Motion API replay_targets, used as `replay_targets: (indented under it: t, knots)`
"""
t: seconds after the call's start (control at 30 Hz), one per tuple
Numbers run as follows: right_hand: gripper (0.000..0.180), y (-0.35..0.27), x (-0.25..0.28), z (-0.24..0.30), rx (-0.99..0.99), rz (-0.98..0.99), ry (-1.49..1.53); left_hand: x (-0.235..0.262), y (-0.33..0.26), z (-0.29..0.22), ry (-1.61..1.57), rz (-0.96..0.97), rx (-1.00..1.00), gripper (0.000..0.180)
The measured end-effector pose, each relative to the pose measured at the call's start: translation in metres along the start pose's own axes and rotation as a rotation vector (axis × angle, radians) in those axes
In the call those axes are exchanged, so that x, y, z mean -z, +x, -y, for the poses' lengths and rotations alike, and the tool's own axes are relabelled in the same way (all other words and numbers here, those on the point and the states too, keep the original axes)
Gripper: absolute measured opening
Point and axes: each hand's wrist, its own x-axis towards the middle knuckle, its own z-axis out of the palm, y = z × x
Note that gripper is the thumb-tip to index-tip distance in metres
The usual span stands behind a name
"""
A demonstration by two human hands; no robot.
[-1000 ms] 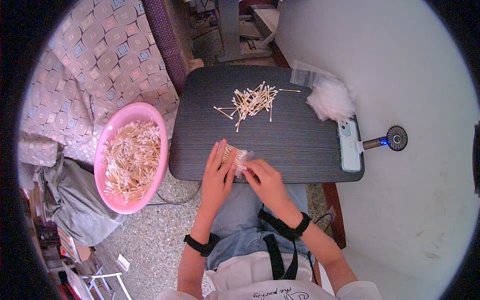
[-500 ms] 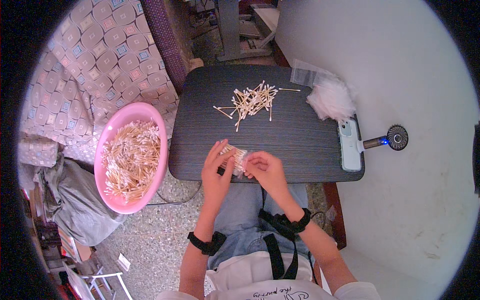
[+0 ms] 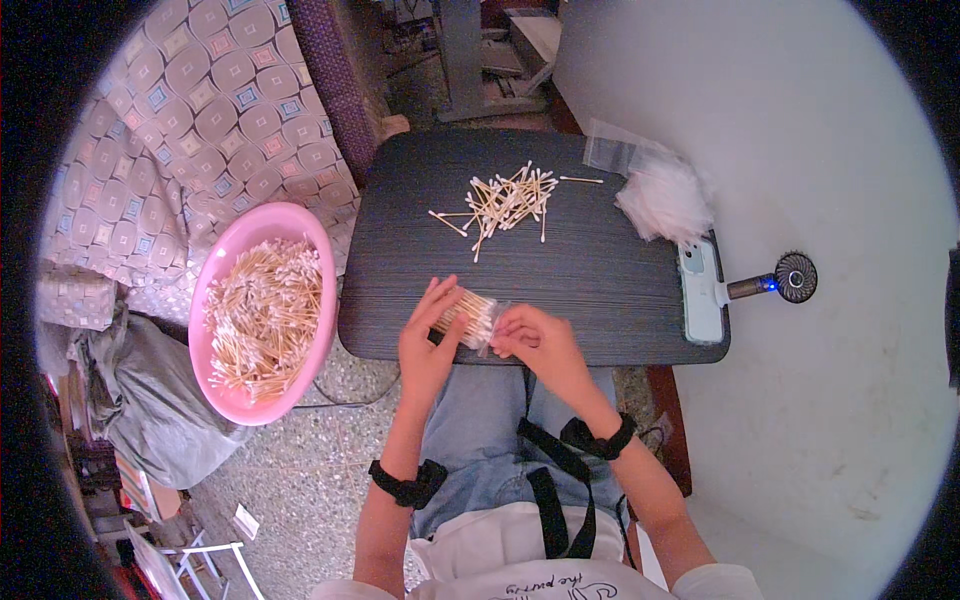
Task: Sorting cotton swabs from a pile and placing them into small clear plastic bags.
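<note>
A small clear plastic bag packed with cotton swabs (image 3: 468,314) lies between my hands over the near edge of the dark table (image 3: 600,285). My left hand (image 3: 425,345) is closed around the bag's left part, fingers over the swabs and thumb on the near side. At the other end, my right hand (image 3: 545,345) pinches the bag's transparent edge between thumb and fingers. The swabs inside lie roughly side by side, their white tips toward my right hand. Farther back on the table is a loose pile of cotton swabs (image 3: 510,200), with a few strays around it.
Left of the table, a pink basin (image 3: 238,410) holds a heap of swabs. Clear plastic bags (image 3: 665,195) are piled at the table's far right. A pale phone (image 3: 702,295) lies at the right edge, beside a small black fan (image 3: 796,277). Patterned cloth (image 3: 230,90) covers the left side.
My hands have drawn slightly apart, the left one leftward and the right one a little to the right. More of the bag and its swabs shows between them.
</note>
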Motion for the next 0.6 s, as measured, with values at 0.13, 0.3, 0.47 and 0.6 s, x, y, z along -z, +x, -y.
replay_targets:
  t: [0.13, 0.3, 0.47, 0.6]
  knots:
    - [0.013, 0.005, 0.001, 0.003, -0.038, 0.043, -0.178, 0.000, 0.001, -0.002, -0.016, 0.015, 0.010, 0.031]
    - [0.015, 0.012, -0.003, 0.006, -0.047, 0.014, -0.212, 0.001, 0.000, -0.002, 0.001, 0.007, 0.021, 0.032]
    - [0.021, 0.018, 0.004, 0.002, 0.018, 0.079, -0.095, 0.001, 0.000, 0.001, -0.008, 0.034, 0.001, 0.032]
    - [0.022, 0.023, 0.003, 0.004, -0.048, 0.082, -0.169, 0.000, 0.000, -0.002, 0.000, 0.043, 0.007, 0.031]
